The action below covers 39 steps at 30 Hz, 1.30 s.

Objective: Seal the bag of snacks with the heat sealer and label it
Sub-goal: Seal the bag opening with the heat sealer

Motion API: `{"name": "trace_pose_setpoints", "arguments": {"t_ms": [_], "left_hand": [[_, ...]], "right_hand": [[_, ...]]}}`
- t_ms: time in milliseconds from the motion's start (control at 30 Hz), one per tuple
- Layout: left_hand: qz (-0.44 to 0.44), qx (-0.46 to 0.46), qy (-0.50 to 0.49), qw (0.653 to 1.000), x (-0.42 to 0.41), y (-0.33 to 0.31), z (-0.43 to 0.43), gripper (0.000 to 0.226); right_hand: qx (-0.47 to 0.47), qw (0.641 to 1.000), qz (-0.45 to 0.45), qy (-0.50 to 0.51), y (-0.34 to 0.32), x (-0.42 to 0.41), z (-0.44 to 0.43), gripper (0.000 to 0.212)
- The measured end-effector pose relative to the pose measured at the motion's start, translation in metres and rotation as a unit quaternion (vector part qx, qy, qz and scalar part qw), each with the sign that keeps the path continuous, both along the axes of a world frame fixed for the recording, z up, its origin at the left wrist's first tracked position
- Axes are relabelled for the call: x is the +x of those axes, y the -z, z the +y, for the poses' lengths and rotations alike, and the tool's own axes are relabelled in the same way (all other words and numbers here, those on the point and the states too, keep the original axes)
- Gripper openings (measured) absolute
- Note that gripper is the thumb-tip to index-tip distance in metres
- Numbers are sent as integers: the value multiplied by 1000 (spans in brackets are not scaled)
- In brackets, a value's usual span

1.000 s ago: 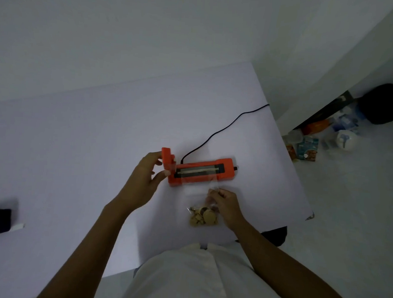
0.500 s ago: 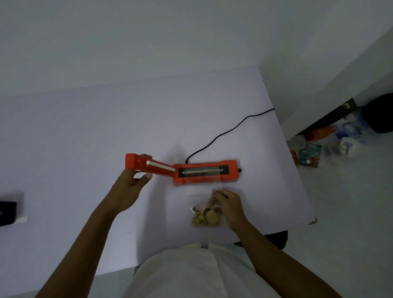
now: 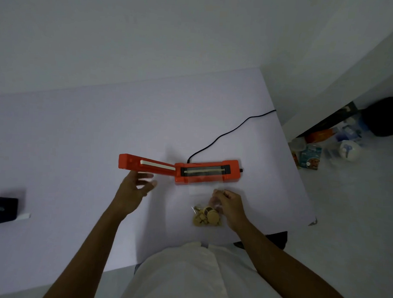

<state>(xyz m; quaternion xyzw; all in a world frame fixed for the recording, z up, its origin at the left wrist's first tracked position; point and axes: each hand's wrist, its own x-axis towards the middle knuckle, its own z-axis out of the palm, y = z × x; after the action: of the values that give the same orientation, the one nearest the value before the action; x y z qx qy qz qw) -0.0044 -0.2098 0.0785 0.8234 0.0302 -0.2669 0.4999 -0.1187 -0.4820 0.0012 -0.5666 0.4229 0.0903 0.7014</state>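
An orange heat sealer (image 3: 208, 172) lies on the white table (image 3: 78, 143), its lid (image 3: 145, 165) swung fully open to the left and lying flat. A clear bag of snacks (image 3: 207, 217) rests just in front of the sealer, its open top edge reaching toward the sealing strip. My right hand (image 3: 228, 203) pinches the bag near its top. My left hand (image 3: 135, 186) hovers just below the open lid with fingers spread, holding nothing; it looks motion-blurred.
A black power cord (image 3: 227, 133) runs from the sealer off the table's right edge. A black device with a white strip (image 3: 1, 210) sits at the far left. Clutter lies on the floor (image 3: 326, 145) at right. The table's near edge is close to my body.
My left hand swung the sealer's lid from upright down flat to the left, then let go of it. My right hand stayed on the bag.
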Motion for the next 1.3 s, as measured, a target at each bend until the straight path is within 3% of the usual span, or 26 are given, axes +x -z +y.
{"name": "trace_pose_setpoints", "arguments": {"t_ms": [100,167,367,467,633,800,900,1100,1300], "left_hand": [[120,54,60,989,-9,16,-10,49],[144,75,95,982,-19,26,-22,43],[132,54,103,984,-40,41,-75,38],[157,26,63,985,-42,48,-94,39],[169,-40,-32,984,-39,55,-110,19],[192,-91,-67,975,-36,54,-117,25],[182,-71,-55,979,-35,52,-120,22],[65,55,51,995,-24,49,-115,18],[155,-19,6,988,-13,47,-114,25]], "right_hand": [[0,1000,2,0,0,0,0,18],[-2,1000,4,-1,0,0,0,18],[-4,1000,-1,-2,-1,0,-2,24],[-2,1000,-2,3,-2,0,-3,24],[-7,1000,-10,11,0,4,-5,15],[-15,1000,-12,11,-3,10,-8,15],[-15,1000,-19,17,-4,14,-10,16],[-35,999,-37,18,-6,21,-13,22],[-44,998,-44,20,-13,29,-11,25]]}}
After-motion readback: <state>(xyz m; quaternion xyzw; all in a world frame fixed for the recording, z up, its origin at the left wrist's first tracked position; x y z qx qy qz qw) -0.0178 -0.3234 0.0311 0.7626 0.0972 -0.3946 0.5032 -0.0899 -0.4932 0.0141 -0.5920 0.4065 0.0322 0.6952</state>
